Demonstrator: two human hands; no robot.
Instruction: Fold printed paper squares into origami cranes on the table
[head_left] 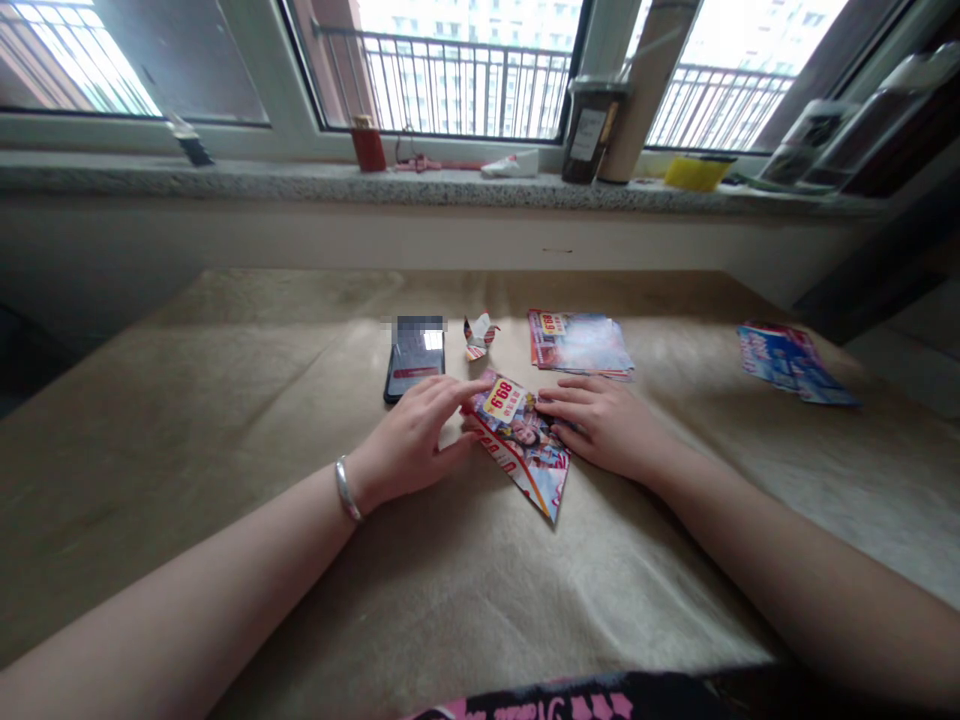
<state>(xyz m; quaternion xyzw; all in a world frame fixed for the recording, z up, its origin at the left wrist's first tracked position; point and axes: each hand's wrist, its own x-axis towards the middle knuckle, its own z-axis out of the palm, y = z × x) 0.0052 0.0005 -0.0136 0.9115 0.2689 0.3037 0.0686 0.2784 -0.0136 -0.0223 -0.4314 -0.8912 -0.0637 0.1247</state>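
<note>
A glossy printed flyer (525, 435), folded along a slanted edge to a point at the front, lies on the table before me. My left hand (416, 430) touches its upper left corner with the fingertips, thumb and fingers apart. On the flyer's right side rest the spread fingers of my right hand (600, 420). Just beyond my left hand lies a dark smartphone (415, 360) with its screen up. A small folded paper figure (478, 337) stands to the right of the phone. Farther back, a stack of similar flyers (581, 342) sits beyond my right hand.
Another pile of blue and red flyers (795, 362) lies near the right edge of the cloth-covered table (247, 350). Behind it runs a stone windowsill (285, 185) bearing a red container (368, 145), a dark lidded jar (589, 130) and a yellow item (697, 172).
</note>
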